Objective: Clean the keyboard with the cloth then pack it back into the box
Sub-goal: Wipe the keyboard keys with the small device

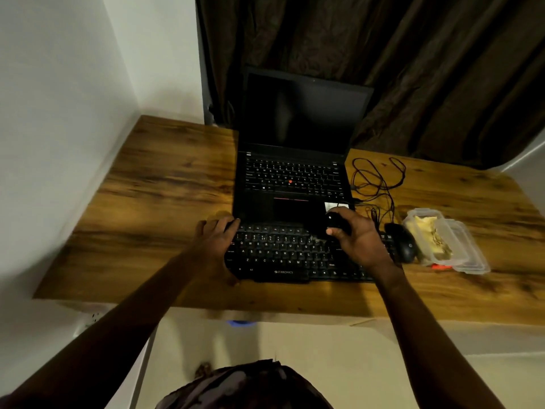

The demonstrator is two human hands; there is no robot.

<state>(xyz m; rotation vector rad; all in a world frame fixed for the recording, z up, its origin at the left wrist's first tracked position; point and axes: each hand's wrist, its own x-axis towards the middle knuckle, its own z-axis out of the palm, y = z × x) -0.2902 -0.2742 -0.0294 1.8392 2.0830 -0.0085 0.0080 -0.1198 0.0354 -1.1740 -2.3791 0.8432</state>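
Observation:
A black keyboard [283, 255] lies on the wooden desk [165, 202], just in front of an open laptop. My left hand [216, 236] grips the keyboard's left end, fingers over its top edge. My right hand [356, 237] holds a dark cloth [334, 222] bunched in its fingers and presses it on the upper right part of the keys. The keyboard's right end is partly hidden by my right hand. No box is in view.
A black laptop [295, 178] with a dark screen stands open behind the keyboard. To the right are a black mouse [402, 242], tangled black cables [377, 184] and clear plastic containers [442, 242]. A brown curtain hangs behind; a white wall is on the left.

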